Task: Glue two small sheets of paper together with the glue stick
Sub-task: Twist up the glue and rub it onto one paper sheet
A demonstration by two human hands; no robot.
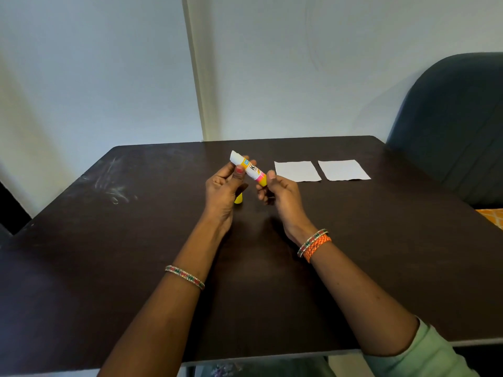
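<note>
An uncapped glue stick (pixel 251 170) with a white, yellow and pink label is held tilted above the dark table (pixel 136 240), its white glue tip pointing up and left. My left hand (pixel 224 186) grips its upper body between thumb and fingers. My right hand (pixel 277 190) pinches its yellow lower end. A yellow cap (pixel 238 199) stands on the table, partly hidden behind my left hand. Two small white paper sheets lie flat side by side to the right: one (pixel 297 171) nearer my hands, the other (pixel 343 170) further right.
A dark blue chair back (pixel 451 123) stands at the table's far right corner. A pale wall runs behind the table's far edge. Something orange (pixel 492 216) shows at the right edge. Scuff marks cover the table's left part.
</note>
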